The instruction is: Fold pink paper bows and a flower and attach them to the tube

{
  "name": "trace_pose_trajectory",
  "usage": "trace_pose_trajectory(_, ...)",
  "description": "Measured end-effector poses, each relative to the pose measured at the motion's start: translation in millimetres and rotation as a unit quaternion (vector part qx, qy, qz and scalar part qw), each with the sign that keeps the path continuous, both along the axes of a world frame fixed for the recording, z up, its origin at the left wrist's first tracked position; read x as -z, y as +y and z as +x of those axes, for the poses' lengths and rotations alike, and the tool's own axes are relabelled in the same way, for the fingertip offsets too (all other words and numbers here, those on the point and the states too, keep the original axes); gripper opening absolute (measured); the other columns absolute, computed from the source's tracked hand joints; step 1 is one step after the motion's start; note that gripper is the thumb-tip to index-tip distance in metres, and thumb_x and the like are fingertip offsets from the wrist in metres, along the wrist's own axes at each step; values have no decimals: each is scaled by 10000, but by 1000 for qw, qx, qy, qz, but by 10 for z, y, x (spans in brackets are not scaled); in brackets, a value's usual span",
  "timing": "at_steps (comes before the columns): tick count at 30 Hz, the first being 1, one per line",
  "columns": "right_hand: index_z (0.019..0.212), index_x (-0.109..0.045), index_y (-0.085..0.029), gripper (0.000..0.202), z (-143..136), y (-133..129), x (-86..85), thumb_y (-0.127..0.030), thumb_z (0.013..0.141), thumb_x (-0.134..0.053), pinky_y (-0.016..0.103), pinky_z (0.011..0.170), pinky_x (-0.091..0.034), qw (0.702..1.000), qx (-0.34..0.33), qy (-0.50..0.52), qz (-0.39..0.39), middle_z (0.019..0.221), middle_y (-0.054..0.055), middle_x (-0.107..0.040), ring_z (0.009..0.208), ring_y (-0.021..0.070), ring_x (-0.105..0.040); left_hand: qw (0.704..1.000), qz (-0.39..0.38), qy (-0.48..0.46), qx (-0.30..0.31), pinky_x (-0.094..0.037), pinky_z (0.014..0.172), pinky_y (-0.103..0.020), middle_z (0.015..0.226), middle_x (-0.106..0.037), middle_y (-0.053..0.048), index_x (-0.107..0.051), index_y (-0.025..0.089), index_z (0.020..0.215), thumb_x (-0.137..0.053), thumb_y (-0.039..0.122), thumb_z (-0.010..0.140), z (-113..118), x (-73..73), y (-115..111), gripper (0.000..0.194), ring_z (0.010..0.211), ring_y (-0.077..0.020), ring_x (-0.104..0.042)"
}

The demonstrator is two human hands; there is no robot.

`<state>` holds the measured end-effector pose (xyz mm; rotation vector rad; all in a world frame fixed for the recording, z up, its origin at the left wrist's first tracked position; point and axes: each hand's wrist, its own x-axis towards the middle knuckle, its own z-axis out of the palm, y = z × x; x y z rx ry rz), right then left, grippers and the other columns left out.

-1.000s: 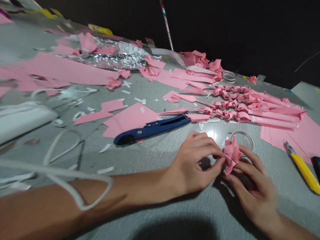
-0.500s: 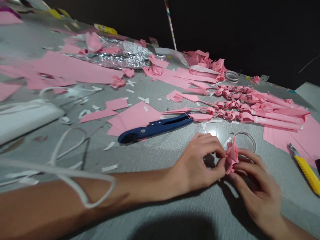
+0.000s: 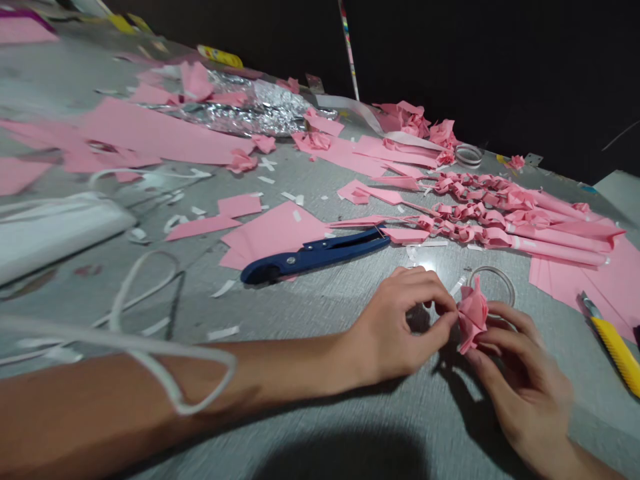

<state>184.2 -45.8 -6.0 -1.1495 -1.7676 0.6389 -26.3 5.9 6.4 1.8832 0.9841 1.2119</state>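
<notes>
Between my two hands is a small pink paper flower [image 3: 473, 316] with folded, pointed petals, held just above the grey table. My left hand [image 3: 407, 320] pinches its left side between thumb and forefinger. On the other side, the fingers and thumb of my right hand [image 3: 525, 373] grip the flower's right edge. Right behind the flower lies a clear tape ring [image 3: 505, 280]. A blue stapler [image 3: 315, 255] rests on pink paper sheets [image 3: 280, 227] beyond my left wrist.
Pink paper chains [image 3: 460, 227] with rolled tubes lie at the back right. A yellow box cutter [image 3: 613, 347] is at the right edge. A white cable [image 3: 170, 393] loops across my left forearm. Crumpled foil [image 3: 260, 110] and paper scraps spread along the back.
The flower has turned a little and shows more of its petals. Both hands still hold it. The whole view has shifted slightly.
</notes>
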Motion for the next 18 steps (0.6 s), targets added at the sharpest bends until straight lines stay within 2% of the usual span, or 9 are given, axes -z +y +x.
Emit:
trace_pose_trajectory(4, 1092, -772, -329, 150, -4, 0, 2, -221, 989, -762, 336, 1004, -625, 1000, 15, -16, 13, 1298, 18, -707, 1179, 195, -719, 1000, -18, -16, 12, -505, 767, -355, 796, -767, -20, -749, 193, 816, -695, 168, 934, 3, -15, 10, 132, 778, -180, -689)
trace_pose_trajectory(12, 1076, -785, -309, 131, -19, 11, -45, -220, 987, -749, 366, 964, -661, 999, 9, -36, 40, 1267, 39, -730, 1144, 225, -758, 993, -109, -53, 6, -538, 709, -314, 775, -771, -14, -793, 207, 801, -717, 148, 907, 33, -33, -49, 143, 754, -175, -699)
trace_pose_trajectory(18, 1058, -795, -308, 126, -3, 8, -40, -217, 988, -744, 377, 940, -665, 998, 11, -45, 40, 1231, 46, -749, 1123, 233, -766, 990, -124, -61, 9, -524, 699, -300, 773, -759, -6, -783, 203, 783, -709, 132, 882, 47, -23, -53, 143, 741, -161, -688)
